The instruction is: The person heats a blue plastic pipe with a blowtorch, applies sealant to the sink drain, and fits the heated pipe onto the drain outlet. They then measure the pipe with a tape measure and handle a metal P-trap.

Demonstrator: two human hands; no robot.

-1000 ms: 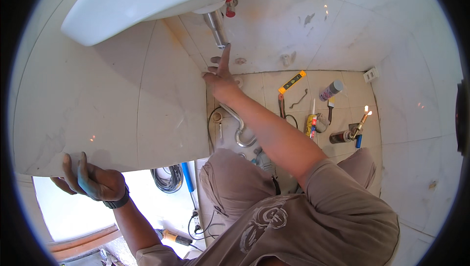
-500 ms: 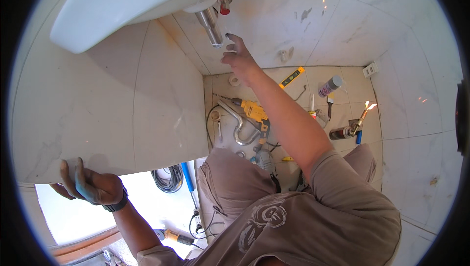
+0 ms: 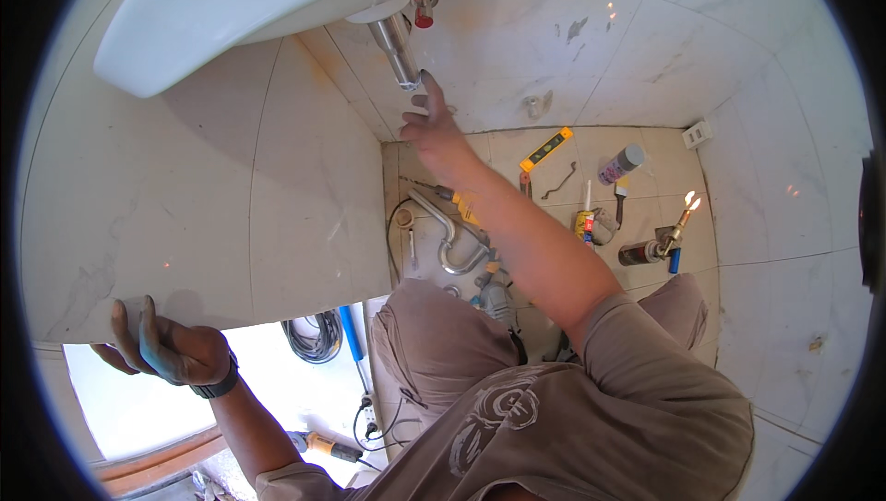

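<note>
A metal drain tailpiece [image 3: 394,51] hangs from the underside of a white washbasin [image 3: 198,21], its lower end free. Just below that end is my right hand [image 3: 432,128], empty, one finger stretched up beside the pipe's rim; whether it touches, I cannot tell. The other fingers are loosely bent. At lower left my left hand [image 3: 175,346], gloveless with a dark watch at the wrist, rests against the edge of the tiled wall [image 3: 185,224], fingers extended over it. A red-handled valve [image 3: 424,8] sits next to the tailpiece.
On the floor lie a curved metal trap [image 3: 449,247], a yellow drill [image 3: 466,209] partly behind my forearm, a yellow level [image 3: 546,149], a spray can [image 3: 621,163] and a sealant tube [image 3: 585,222]. A blowtorch [image 3: 646,250] burns with an open flame at right. A coiled cable [image 3: 314,339] lies beyond the wall edge.
My right hand has shifted slightly left and down, its raised finger now closer to the pipe's end. My left hand stays against the wall edge.
</note>
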